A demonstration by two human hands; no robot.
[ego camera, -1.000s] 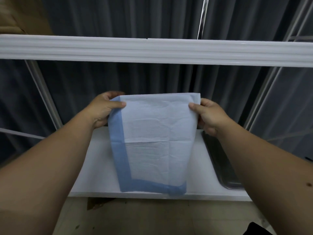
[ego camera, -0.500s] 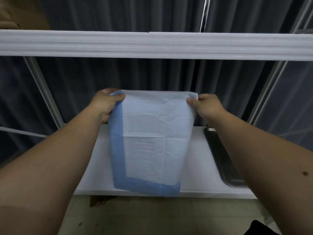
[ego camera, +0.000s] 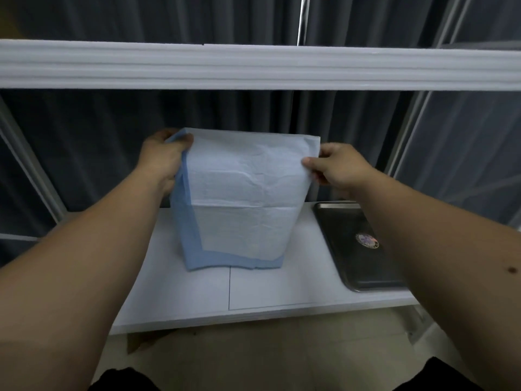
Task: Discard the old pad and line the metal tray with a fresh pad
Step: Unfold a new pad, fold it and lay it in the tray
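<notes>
A folded pad [ego camera: 242,198], white with a blue border, hangs upright over the white shelf [ego camera: 270,289]. My left hand [ego camera: 163,159] grips its top left corner and my right hand [ego camera: 335,167] pinches its top right edge. The pad's lower blue edge touches the shelf surface. A dark metal tray [ego camera: 358,246] lies bare on the shelf to the right of the pad, with a small round sticker inside; my right forearm hides its right side.
A white upper shelf rail [ego camera: 259,66] crosses the view above my hands. Dark curtains [ego camera: 84,153] hang behind the rack, and metal uprights stand at both sides. The tiled floor [ego camera: 267,348] shows below the shelf's front edge.
Both hands have carried the pad farther away over the shelf and lowered it, so its bottom edge now rests on the shelf. More of the tray shows at the right.
</notes>
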